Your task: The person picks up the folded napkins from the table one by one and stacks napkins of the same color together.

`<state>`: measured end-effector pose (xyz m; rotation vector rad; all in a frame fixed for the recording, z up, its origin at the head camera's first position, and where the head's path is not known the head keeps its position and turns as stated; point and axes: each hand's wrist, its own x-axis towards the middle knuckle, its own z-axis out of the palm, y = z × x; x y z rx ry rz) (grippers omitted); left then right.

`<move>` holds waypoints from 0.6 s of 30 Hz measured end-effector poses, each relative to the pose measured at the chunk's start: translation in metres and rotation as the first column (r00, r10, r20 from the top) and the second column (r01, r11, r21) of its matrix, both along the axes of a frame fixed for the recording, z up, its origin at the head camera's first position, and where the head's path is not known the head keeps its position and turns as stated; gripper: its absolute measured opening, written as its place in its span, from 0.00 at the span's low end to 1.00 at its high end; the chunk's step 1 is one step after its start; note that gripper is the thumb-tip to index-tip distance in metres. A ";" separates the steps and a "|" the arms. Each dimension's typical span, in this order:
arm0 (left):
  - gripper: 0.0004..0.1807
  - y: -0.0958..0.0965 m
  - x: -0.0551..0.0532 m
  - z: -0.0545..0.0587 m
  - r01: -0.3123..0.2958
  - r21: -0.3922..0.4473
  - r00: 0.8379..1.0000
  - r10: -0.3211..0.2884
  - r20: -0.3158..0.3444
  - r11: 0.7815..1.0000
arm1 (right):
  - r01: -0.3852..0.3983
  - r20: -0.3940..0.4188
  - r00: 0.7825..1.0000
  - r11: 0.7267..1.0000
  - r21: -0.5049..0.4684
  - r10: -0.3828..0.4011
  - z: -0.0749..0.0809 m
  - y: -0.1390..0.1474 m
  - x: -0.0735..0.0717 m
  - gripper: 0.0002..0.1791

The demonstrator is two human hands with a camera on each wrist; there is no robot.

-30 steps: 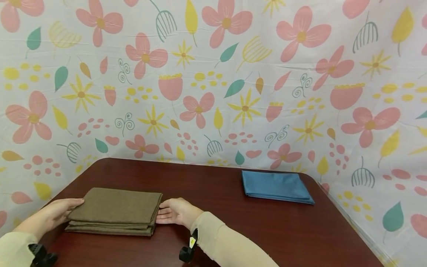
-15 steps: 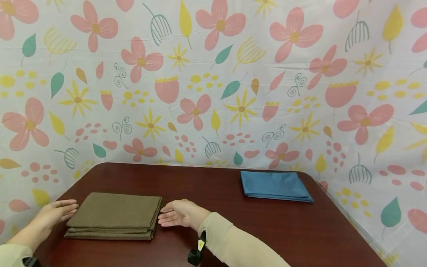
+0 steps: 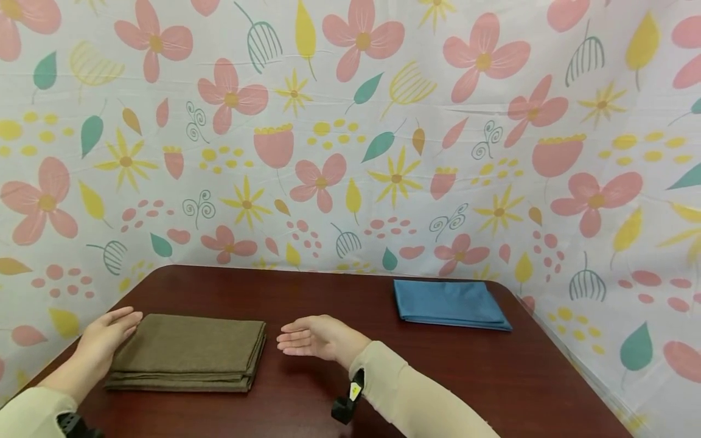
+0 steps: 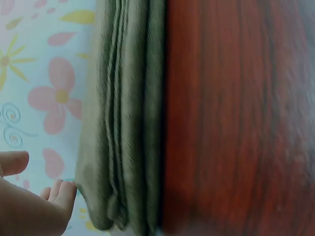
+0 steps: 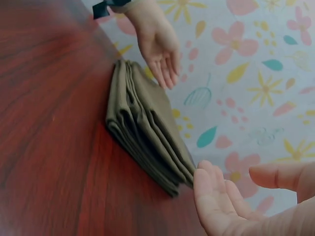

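Observation:
A thick folded olive-brown cloth (image 3: 191,344) lies on the left part of the dark red table, its stacked layers showing along the near edge in the left wrist view. At its left side is my left hand (image 3: 104,340), fingers straight and the fingertips right by the far left corner. My right hand (image 3: 320,337) hovers to the right of the cloth with a gap between, fingers extended and palm turned inward. Both hands hold nothing. Farther back on the right, a thinner folded blue cloth (image 3: 451,304) lies flat.
The dark red wooden table (image 3: 328,298) has rounded far corners. Behind it hangs a white curtain (image 3: 350,134) printed with flowers and leaves. Each wrist carries a black camera mount, such as the right one (image 3: 347,401).
My right hand has drawn away from the olive-brown cloth to the right. My left hand let go of its left side and rose slightly. The cloth stays in place.

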<state>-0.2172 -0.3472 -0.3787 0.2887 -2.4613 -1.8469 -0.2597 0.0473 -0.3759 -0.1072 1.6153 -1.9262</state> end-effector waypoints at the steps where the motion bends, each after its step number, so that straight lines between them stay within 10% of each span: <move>1: 0.46 0.002 0.000 0.001 0.002 -0.026 1.000 -0.002 -0.003 1.000 | -0.002 -0.009 1.000 1.000 0.002 0.002 0.000 0.004 -0.001 0.20; 7: 0.40 0.017 -0.003 0.008 0.076 0.088 0.996 -0.073 -0.047 0.993 | -0.001 -0.031 1.000 1.000 0.024 0.002 0.004 0.024 -0.005 0.21; 12: 0.38 0.043 -0.006 0.016 0.183 0.316 0.981 -0.151 -0.123 0.931 | 0.024 -0.032 0.999 0.999 0.022 -0.023 0.013 0.042 -0.011 0.20; 18: 0.43 0.086 -0.011 0.032 0.286 0.289 0.955 -0.247 -0.164 0.914 | 0.043 -0.087 0.995 0.999 0.021 -0.041 0.026 0.064 -0.014 0.22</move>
